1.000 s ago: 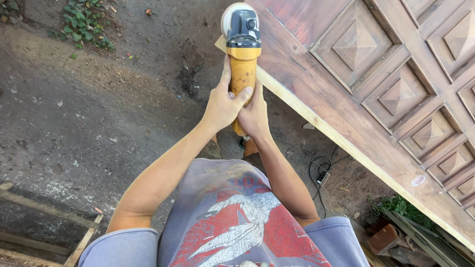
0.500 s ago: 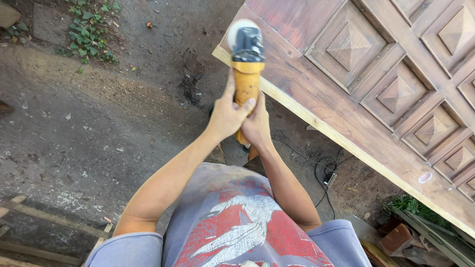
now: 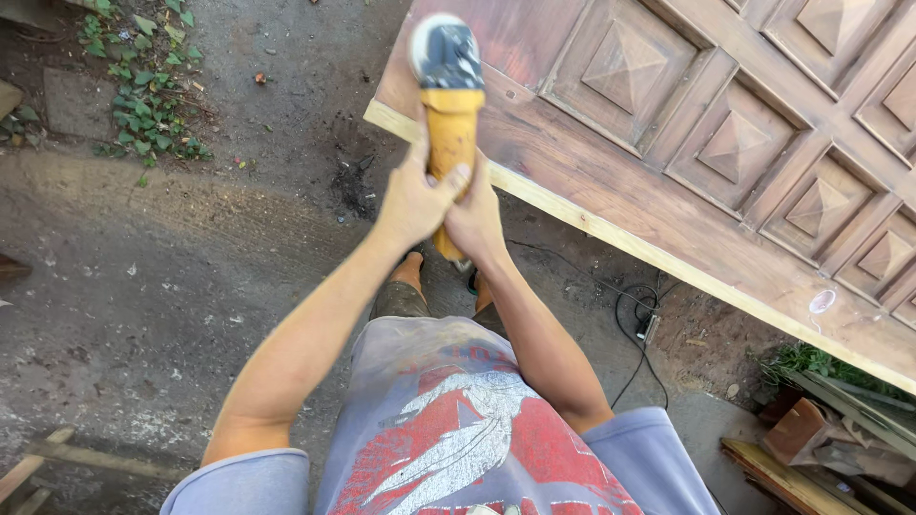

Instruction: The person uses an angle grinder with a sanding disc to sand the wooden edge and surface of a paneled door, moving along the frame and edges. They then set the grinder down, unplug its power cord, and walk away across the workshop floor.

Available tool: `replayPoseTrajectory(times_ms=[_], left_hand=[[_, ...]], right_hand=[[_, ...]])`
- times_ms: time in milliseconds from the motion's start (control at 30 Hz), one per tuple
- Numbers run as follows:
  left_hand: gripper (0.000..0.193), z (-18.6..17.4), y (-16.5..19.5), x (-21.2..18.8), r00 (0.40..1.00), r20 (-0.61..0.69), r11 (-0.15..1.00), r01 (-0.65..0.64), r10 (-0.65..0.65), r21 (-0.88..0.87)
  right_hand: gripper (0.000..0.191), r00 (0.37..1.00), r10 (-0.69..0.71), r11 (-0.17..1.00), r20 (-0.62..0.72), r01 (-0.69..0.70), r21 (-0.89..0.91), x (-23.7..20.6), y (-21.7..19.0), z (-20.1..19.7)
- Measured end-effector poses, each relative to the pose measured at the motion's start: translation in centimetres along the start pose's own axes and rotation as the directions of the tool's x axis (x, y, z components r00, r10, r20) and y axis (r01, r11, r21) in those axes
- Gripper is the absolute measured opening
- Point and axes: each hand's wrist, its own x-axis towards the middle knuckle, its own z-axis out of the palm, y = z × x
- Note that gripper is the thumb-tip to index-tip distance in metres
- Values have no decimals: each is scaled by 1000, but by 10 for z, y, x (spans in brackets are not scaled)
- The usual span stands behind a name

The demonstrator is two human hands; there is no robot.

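Sander (image 3: pixel 448 86), yellow-bodied with a black head and a round pad, sits just beyond both hands, its pad on the near corner of the door (image 3: pixel 687 143), which lies flat ahead and to the right of them. Left hand (image 3: pixel 412 195) wraps the yellow handle from the left, thumb over the top; right hand (image 3: pixel 474 217) closes round the lower handle just beside it, so the two press together on the tool. Judging from the wood, the work looks early: the corner under the pad shows a slightly paler, duller patch, while the raised panels to the right of the hands keep a dark, even stain and look untouched. A black cord (image 3: pixel 639 315) lies on the ground to the right of the arms. Compared with the earlier frame, the sander sits a little further onto the door's corner, and the weeds now lie well left of the hands.
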Motion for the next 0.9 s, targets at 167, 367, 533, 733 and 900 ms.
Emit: replayPoseTrajectory(times_ms=[167,367,533,733,900], left_hand=[[96,27,-1,-54,976,3,969,217,-219,117],[88,-20,-38,-74,995,-97,983,-47,30,-177],[90,-3,-50,-92,997,-73,995,8,-15,-96],[94,104,-47,-132,973,80,976,211,-215,50],[96,200,-63,-147,955,287,997,59,-69,44]], right_hand=[[66,996,89,996,-15,-89,8,-59,7,-13],[72,991,-65,993,114,76,-94,-53,15,35],[86,996,16,995,91,-7,-98,-76,34,26],[79,988,135,990,-79,-138,-34,-147,75,-65],[72,950,148,987,-275,-127,94,-194,116,-137]])
